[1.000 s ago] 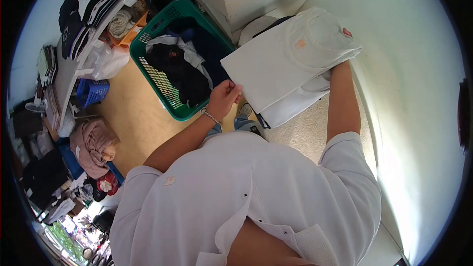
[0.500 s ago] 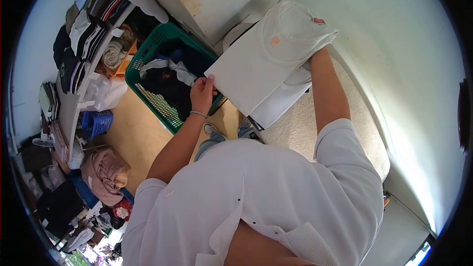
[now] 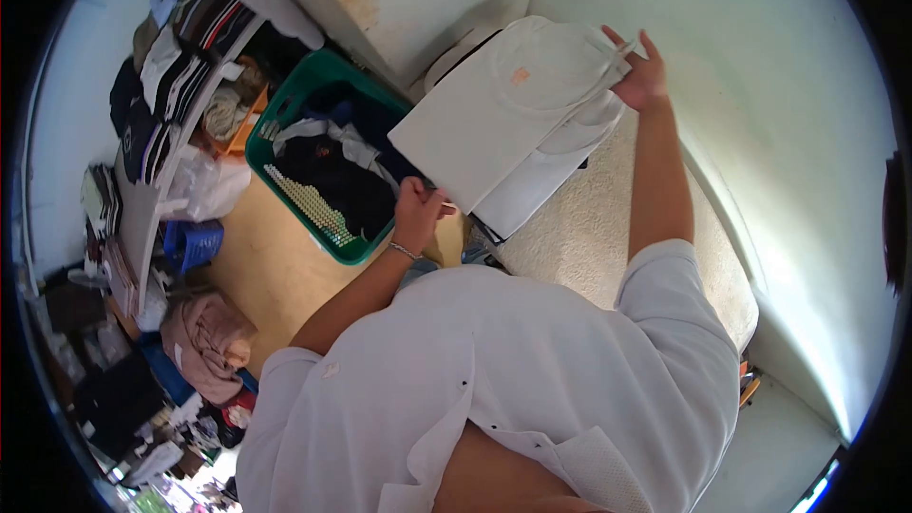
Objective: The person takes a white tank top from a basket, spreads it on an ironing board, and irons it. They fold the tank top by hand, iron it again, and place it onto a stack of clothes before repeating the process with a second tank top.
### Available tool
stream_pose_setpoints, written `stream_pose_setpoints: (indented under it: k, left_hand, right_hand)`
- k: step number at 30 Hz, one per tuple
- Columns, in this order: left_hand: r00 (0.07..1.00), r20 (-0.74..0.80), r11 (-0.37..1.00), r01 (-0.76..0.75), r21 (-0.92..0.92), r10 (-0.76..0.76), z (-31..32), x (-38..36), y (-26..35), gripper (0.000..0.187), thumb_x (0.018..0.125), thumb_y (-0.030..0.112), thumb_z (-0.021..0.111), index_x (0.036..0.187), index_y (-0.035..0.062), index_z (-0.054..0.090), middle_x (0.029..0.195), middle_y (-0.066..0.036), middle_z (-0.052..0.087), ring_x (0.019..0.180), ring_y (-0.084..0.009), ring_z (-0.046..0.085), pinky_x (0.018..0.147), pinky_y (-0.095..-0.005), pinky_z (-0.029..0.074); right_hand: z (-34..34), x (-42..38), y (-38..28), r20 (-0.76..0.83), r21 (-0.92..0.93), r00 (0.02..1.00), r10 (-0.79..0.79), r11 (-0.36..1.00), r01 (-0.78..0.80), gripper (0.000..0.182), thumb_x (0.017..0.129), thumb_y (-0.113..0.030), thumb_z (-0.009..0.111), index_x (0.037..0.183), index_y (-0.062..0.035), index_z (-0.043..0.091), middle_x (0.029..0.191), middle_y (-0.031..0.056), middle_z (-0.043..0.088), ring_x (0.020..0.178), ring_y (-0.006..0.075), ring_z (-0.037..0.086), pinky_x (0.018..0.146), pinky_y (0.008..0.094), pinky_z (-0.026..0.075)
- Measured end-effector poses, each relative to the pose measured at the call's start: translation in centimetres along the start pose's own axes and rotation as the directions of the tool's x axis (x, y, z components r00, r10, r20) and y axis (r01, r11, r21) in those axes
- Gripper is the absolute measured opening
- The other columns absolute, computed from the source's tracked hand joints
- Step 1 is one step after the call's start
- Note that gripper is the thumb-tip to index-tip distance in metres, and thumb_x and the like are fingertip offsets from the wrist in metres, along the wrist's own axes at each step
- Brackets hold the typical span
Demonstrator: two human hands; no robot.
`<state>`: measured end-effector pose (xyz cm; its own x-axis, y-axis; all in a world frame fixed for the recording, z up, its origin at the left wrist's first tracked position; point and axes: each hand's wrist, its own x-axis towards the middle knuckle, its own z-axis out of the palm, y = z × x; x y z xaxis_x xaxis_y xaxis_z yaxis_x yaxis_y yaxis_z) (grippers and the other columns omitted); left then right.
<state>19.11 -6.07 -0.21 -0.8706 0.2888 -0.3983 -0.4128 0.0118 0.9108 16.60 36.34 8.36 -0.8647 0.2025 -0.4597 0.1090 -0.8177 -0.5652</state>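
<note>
A folded light-grey shirt (image 3: 475,114) with a small orange mark near its collar lies on top of a stack of folded garments. Beneath it a white garment (image 3: 532,195) and a dark edge show. My right hand (image 3: 644,76) is at the collar end, thumb and fingers apart around the shirt's edge. Beside the lower left edge of the stack is my left hand (image 3: 421,212), its fingers curled together; what they pinch is too small to make out. The stack rests on a cream textured surface (image 3: 579,237).
A green basket (image 3: 318,239) of dark and grey clothes stands left of the stack. Further left are shelves (image 3: 195,114) of folded clothes, an orange basket (image 3: 249,123), a blue basket (image 3: 193,243) and a pink cloth bundle (image 3: 204,342). A pale wall (image 3: 750,104) rises at right.
My left hand has moved down and right along the stack's edge, off the shirt's corner. My right hand has come out from under the collar end. The shirt has shifted slightly left and down.
</note>
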Motion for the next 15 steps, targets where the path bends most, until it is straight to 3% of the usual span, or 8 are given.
stream_pose_setpoints:
  k: [2,4,6,8,10,11,13,15]
  left_hand:
    - [0.982,0.189,0.999,-0.003,-0.054,0.014,-0.3,-0.6,-1.5,0.031,0.09,0.004,0.06,0.093,0.0105,0.03,0.083,-0.009,0.058,0.074,-0.0149,0.065,0.063,-0.0266,0.056]
    - [0.981,0.19,0.995,-0.025,-0.094,0.043,-0.2,-0.9,-2.5,0.033,0.088,0.001,0.061,0.093,0.0093,0.029,0.084,-0.011,0.059,0.073,-0.0166,0.065,0.063,-0.0282,0.057]
    - [0.98,0.184,0.989,-0.054,-0.135,0.079,-0.1,-0.8,-3.1,0.035,0.087,-0.002,0.062,0.093,0.008,0.029,0.085,-0.013,0.059,0.073,-0.0183,0.066,0.063,-0.0297,0.058]
    - [0.955,0.286,0.996,-0.056,-0.067,0.073,0.1,-0.5,-3.5,0.035,0.087,-0.001,0.062,0.093,0.0081,0.029,0.085,-0.013,0.059,0.073,-0.0185,0.065,0.065,-0.0295,0.058]
    - [0.961,0.27,0.995,-0.024,-0.101,0.051,0.6,-0.3,-3.7,0.034,0.088,0.0,0.062,0.092,0.0082,0.03,0.085,-0.014,0.059,0.075,-0.0195,0.065,0.068,-0.0322,0.058]
    - [0.956,0.291,0.993,0.011,-0.12,0.024,0.5,-0.2,-3.7,0.033,0.088,0.0,0.062,0.091,0.0084,0.03,0.085,-0.014,0.059,0.077,-0.0205,0.065,0.071,-0.0349,0.058]
    - [0.945,0.324,0.998,-0.017,-0.06,0.036,-0.4,-0.2,-3.2,0.03,0.09,0.002,0.061,0.091,0.0084,0.031,0.086,-0.014,0.06,0.077,-0.0223,0.065,0.072,-0.0359,0.058]
    - [0.93,0.366,0.999,-0.038,0.005,0.034,-2.1,-0.5,-2.9,0.028,0.091,0.005,0.06,0.091,0.0084,0.033,0.086,-0.015,0.061,0.077,-0.0241,0.066,0.073,-0.0368,0.058]
  right_hand:
    - [-2.1,0.0,-1.0,-0.004,-0.287,1.0,-0.022,0.958,0.02,0.06,0.092,-0.037,0.054,0.143,-0.009,0.039,0.126,0.0168,0.055,0.111,0.0315,0.056,0.101,0.0452,0.041]
    - [-5.1,1.5,-0.9,0.053,-0.666,0.985,-0.161,0.729,0.155,0.064,0.09,-0.016,0.061,0.147,-0.0129,0.032,0.128,0.0166,0.054,0.105,0.0232,0.057,0.091,0.0387,0.047]
    - [-3.5,0.7,-0.1,-0.079,-0.772,0.965,-0.251,0.628,0.1,0.072,0.085,0.0,0.062,0.148,-0.0152,0.031,0.13,0.0142,0.053,0.1,0.0173,0.057,0.081,0.0329,0.049]
    - [-3.2,0.8,0.9,-0.082,-0.818,0.945,-0.316,0.563,0.118,0.07,0.083,0.001,0.06,0.146,-0.0124,0.032,0.132,0.0132,0.052,0.1,0.0193,0.058,0.079,0.0326,0.05]
    - [-3.8,2.2,1.7,-0.116,-0.959,0.866,-0.486,0.282,0.03,0.068,0.083,-0.002,0.057,0.145,-0.0112,0.033,0.135,0.0132,0.05,0.11,0.0241,0.056,0.089,0.0368,0.048]
    - [-3.4,2.3,2.3,-0.089,-0.962,0.882,-0.463,0.268,0.044,0.068,0.083,-0.002,0.057,0.145,-0.0112,0.033,0.135,0.0132,0.05,0.11,0.0241,0.056,0.089,0.0368,0.048]
    - [-2.3,2.3,4.1,0.479,-0.843,0.551,-0.683,-0.533,0.073,0.067,0.084,-0.008,0.059,0.145,-0.0156,0.033,0.142,0.0177,0.043,0.126,0.0318,0.047,0.107,0.0465,0.036]
    - [0.2,2.9,6.7,0.578,-0.784,0.562,-0.592,-0.593,0.181,0.071,0.085,-0.013,0.06,0.148,-0.0178,0.029,0.147,0.0131,0.039,0.131,0.038,0.041,0.112,0.0486,0.028]
